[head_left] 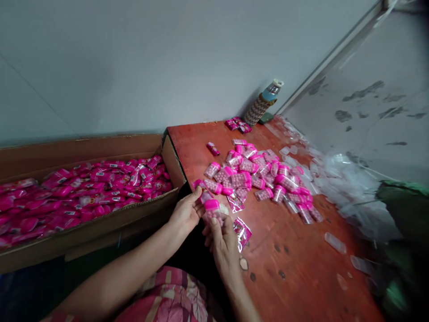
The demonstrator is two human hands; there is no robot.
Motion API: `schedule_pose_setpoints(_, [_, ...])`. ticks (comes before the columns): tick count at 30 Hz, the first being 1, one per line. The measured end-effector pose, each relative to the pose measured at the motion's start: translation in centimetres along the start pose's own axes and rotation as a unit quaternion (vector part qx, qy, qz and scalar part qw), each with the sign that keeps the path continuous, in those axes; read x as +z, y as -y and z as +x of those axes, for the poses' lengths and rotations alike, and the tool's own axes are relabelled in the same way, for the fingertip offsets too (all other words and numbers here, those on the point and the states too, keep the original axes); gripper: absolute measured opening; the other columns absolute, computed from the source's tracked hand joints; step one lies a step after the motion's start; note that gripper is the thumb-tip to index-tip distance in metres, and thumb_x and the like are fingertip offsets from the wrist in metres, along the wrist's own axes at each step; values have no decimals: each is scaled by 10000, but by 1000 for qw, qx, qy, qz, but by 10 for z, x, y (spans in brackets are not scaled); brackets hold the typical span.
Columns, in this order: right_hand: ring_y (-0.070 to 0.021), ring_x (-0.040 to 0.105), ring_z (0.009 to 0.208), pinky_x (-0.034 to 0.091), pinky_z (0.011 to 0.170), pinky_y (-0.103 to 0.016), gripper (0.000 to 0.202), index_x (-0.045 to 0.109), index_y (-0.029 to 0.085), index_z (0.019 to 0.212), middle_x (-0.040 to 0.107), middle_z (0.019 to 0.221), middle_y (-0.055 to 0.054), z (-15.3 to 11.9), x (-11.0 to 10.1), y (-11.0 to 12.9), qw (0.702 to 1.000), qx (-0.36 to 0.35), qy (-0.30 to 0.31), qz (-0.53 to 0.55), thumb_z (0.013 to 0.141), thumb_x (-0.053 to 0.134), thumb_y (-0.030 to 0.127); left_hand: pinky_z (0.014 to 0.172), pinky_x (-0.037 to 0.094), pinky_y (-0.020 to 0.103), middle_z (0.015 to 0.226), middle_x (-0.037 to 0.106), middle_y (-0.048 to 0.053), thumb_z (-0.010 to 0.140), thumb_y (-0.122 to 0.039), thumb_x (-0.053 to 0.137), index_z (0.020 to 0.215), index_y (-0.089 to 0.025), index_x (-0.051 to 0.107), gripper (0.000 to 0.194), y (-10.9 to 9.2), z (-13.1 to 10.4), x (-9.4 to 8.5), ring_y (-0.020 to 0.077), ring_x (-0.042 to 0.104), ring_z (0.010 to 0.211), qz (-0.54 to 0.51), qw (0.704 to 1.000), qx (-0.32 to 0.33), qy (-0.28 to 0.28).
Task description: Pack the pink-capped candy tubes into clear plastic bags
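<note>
My left hand (187, 210) pinches a pink printed wrapper (203, 191) near the table's left edge. Just beside it, my right hand (221, 239) holds a small clear bottle (213, 209) with a pink cap and pink beads inside. The bottle is close against the wrapper; whether it is partly inside cannot be made out. Flat pink wrappers (241, 233) lie on the table right next to my right hand. Beyond both hands spreads a pile of pink-capped bead bottles (261, 167).
A cardboard box (173, 163) full of pink wrapped packs (100, 188) stands at the left. On the red table (288, 277) are a bottle in a woven sleeve (258, 109), a lone pack (213, 149), and, at the right, many clear empty containers (345, 192). Walls rise behind.
</note>
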State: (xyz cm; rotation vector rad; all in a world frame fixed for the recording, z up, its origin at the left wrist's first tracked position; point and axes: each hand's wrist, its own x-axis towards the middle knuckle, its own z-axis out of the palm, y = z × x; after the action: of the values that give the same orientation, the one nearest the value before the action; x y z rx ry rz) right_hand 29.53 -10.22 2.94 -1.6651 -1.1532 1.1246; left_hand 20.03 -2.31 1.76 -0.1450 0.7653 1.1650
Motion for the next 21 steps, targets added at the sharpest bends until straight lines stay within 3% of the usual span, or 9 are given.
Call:
schedule_pose_setpoints(5, [-95,479,413,359,373,-192,255,484,209,869,545,578,41,3,1,-6,999,-10,-30,25,848,436,459,536,488,209,632,639,24,642,-200,722,693,-108,589,169,7,-9,4,110,596,550,73,995,47,59])
schedule_pose_setpoints(10, [-80,460,395,344,357,-180,275,472,203,902,555,592,42,3,-1,-7,997,-9,0,71,860,405,467,522,462,204,605,602,6,638,-238,725,701,-99,577,213,12,-10,4,90,558,526,126,984,87,90])
schedule_pose_setpoints(17, [-81,460,402,338,359,-180,277,469,199,861,533,578,46,7,-5,-14,998,-23,10,61,860,399,467,414,407,196,623,605,5,613,-232,733,791,-120,563,271,13,-16,8,111,557,492,249,952,73,164])
schedule_pose_setpoints(21, [-93,487,440,361,400,-192,258,491,200,868,529,581,41,8,-8,-18,998,-48,-26,23,849,436,451,335,360,212,548,584,20,643,-319,698,649,-112,547,257,14,-15,5,133,536,426,294,940,47,167])
